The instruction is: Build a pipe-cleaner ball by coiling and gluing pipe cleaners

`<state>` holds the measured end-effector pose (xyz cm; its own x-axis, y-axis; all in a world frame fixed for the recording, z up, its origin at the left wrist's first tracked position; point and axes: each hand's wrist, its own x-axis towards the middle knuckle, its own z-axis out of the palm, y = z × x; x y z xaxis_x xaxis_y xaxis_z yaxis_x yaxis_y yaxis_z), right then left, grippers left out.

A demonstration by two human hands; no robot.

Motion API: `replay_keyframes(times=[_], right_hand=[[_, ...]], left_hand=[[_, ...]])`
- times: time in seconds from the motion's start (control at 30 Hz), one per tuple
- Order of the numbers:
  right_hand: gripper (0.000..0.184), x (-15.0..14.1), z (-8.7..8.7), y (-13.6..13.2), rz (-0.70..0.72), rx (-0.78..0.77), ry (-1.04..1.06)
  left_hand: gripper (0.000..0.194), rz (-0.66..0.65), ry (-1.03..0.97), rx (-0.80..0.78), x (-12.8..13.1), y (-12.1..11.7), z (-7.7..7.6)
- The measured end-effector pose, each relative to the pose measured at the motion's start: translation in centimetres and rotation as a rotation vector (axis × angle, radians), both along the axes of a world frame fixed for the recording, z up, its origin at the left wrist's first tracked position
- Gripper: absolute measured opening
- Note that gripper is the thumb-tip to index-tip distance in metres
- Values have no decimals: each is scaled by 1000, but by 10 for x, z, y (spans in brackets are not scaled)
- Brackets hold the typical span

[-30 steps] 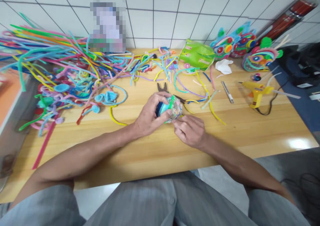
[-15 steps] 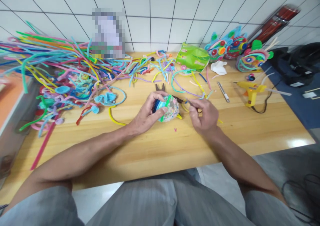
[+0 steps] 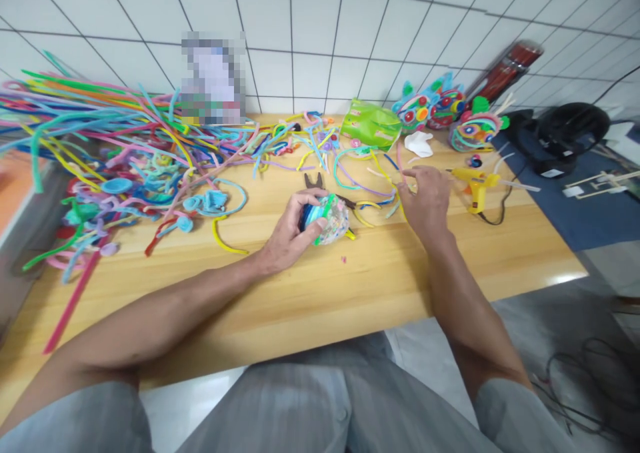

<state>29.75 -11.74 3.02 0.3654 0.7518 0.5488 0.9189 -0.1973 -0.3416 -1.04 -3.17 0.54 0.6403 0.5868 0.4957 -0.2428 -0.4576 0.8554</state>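
My left hand (image 3: 295, 229) is closed around a small clear container (image 3: 336, 219) wrapped with blue and green pipe cleaners; the container lies on its side, with colourful bits showing through it. Dark-jawed pliers (image 3: 314, 181) lie behind it, partly hidden by the container and hand. My right hand (image 3: 426, 199) is over the table to the right, its thumb and index finger apart near a yellow pipe cleaner (image 3: 385, 166). Nothing shows between them, though the back of the hand hides the other fingers. A tiny pink scrap (image 3: 343, 259) lies in front of the container.
A big heap of pipe cleaners (image 3: 125, 153) covers the left. Along the back are a green packet (image 3: 370, 125), a white tissue (image 3: 419, 145) and several decorated animal-face pieces (image 3: 475, 129). A yellow glue gun (image 3: 477, 186) with a cord lies right, beside a blue mat (image 3: 555, 206).
My right hand has left the container and moved right and away from me, now hiding the utility knife's spot. The pink scrap has appeared on the table. My left hand keeps its hold.
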Motion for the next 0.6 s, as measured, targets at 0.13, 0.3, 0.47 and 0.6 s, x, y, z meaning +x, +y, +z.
replay_keyframes(times=[0.13, 0.3, 0.47, 0.6], right_hand=[[16, -55, 27, -10, 374, 70, 125], [16, -106, 42, -14, 632, 73, 66], [24, -114, 29, -11, 648, 142, -46], [35, -114, 19, -11, 678, 182, -116]], left_hand=[[30, -8, -15, 38, 0, -1, -2], [34, 23, -26, 45, 0, -2, -3], [33, 26, -4, 54, 0, -3, -3], [31, 19, -18, 71, 0, -3, -1]])
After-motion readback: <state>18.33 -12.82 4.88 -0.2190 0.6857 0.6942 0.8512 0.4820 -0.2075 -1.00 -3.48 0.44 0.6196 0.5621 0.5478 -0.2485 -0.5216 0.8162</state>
